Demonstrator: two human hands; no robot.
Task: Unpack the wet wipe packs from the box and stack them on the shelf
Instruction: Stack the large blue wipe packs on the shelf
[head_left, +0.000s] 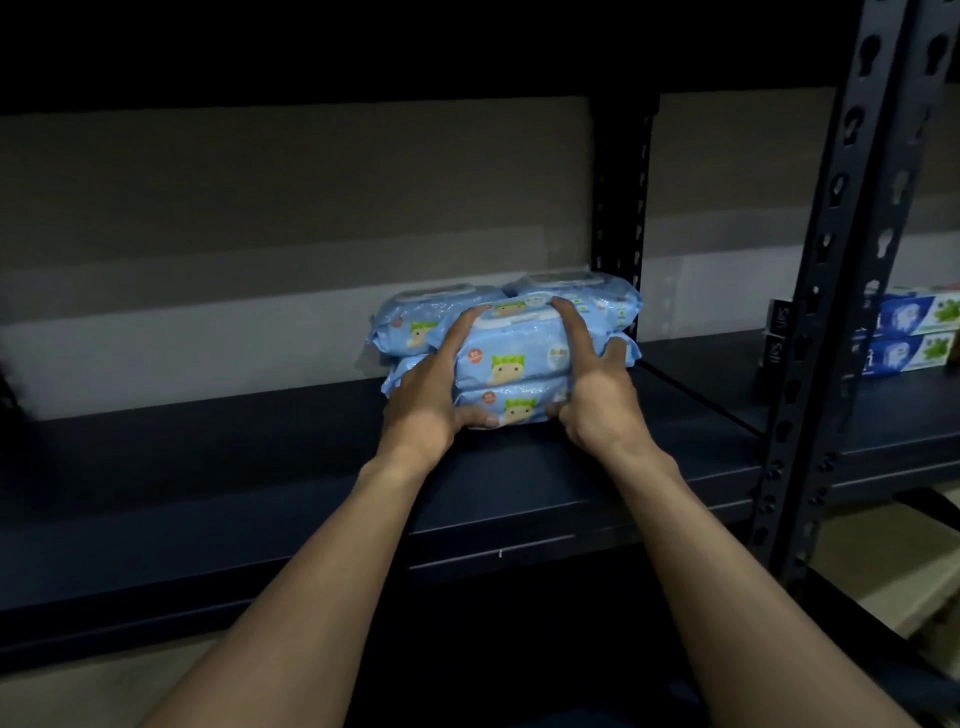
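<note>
The left hand (428, 387) and right hand (597, 395) grip a front stack of two wet wipe packs (514, 358) from either side, fingers on top, thumbs at the lower pack, on the dark shelf (311, 467). The rear packs (410, 325) are partly hidden, their number unclear; boxes (914, 332) at far right are cut off by the post (831, 260).

The left hand (423, 400) and right hand (597, 395) covered both ends of the front stack of wet wipe packs (511, 358), whose underside was out of sight. That stack hid much of the rear packs (410, 322), and the small print on the wrappers was unreadable. The upright post (831, 260) crossed the toothpaste boxes (909, 332), which the right edge cut off. Both forearms ran out at the bottom edge.
</note>
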